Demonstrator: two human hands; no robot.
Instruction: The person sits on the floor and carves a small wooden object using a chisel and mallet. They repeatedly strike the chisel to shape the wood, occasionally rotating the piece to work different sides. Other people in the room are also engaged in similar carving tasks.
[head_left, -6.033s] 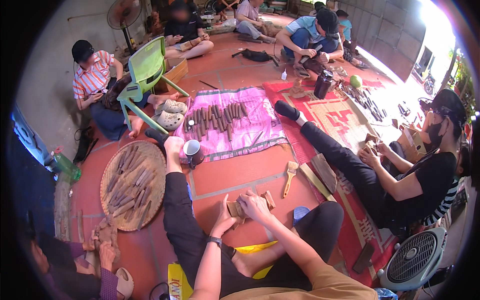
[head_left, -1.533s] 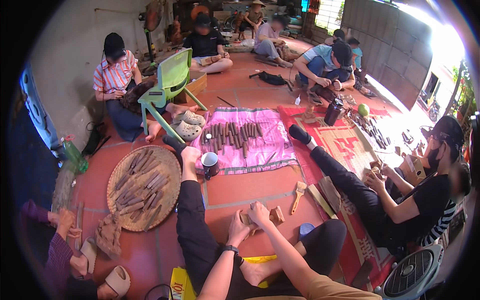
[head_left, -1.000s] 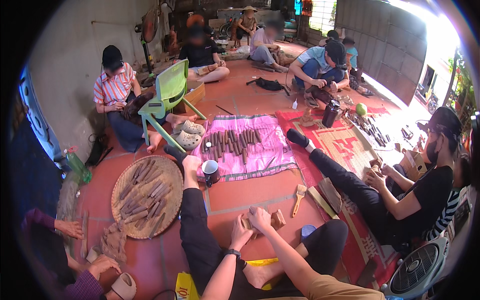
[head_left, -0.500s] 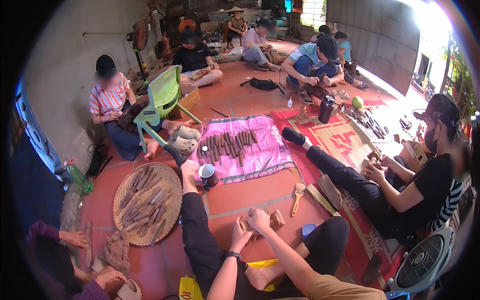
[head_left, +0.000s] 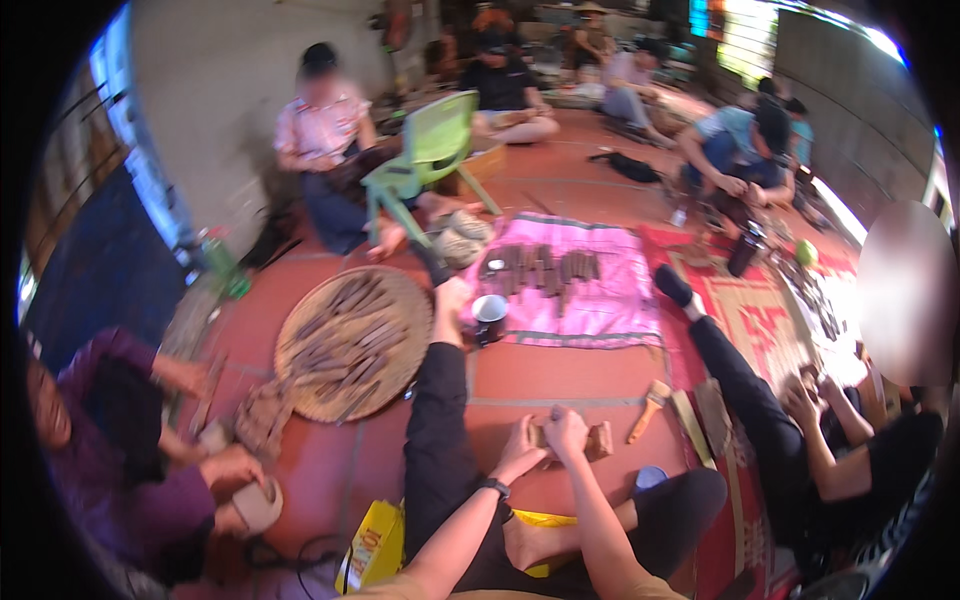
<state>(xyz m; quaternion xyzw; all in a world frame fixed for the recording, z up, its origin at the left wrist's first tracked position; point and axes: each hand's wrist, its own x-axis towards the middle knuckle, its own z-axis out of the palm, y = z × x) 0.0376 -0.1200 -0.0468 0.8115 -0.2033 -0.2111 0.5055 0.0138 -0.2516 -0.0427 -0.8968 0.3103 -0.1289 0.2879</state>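
Note:
My left hand (head_left: pixel 517 450) is closed on the left end of a brown carved wooden block (head_left: pixel 600 441), low between my legs. My right hand (head_left: pixel 567 432) lies over the middle of the block with its fingers curled. Whatever sits inside that grip is hidden by the knuckles, and motion blurs it a little. The block's right end sticks out past my right hand. To the right of the block, a flat brush (head_left: pixel 650 411) with a wooden handle lies on the tiles. Beside my right knee is a small blue round object (head_left: pixel 650 478).
Left of my leg, a round woven tray (head_left: pixel 418 375) holds many wooden-handled tools. Ahead, more tools lie on a pink cloth (head_left: pixel 590 325), with a dark mug (head_left: pixel 489 318) at its near edge. A co-worker's purple sleeve (head_left: pixel 165 495) is at left; a green chair (head_left: pixel 437 135) stands beyond.
The view has swung left, so the scene sits further right and more of the left co-worker shows. Both my hands stay on the block, the right one lying more directly over it.

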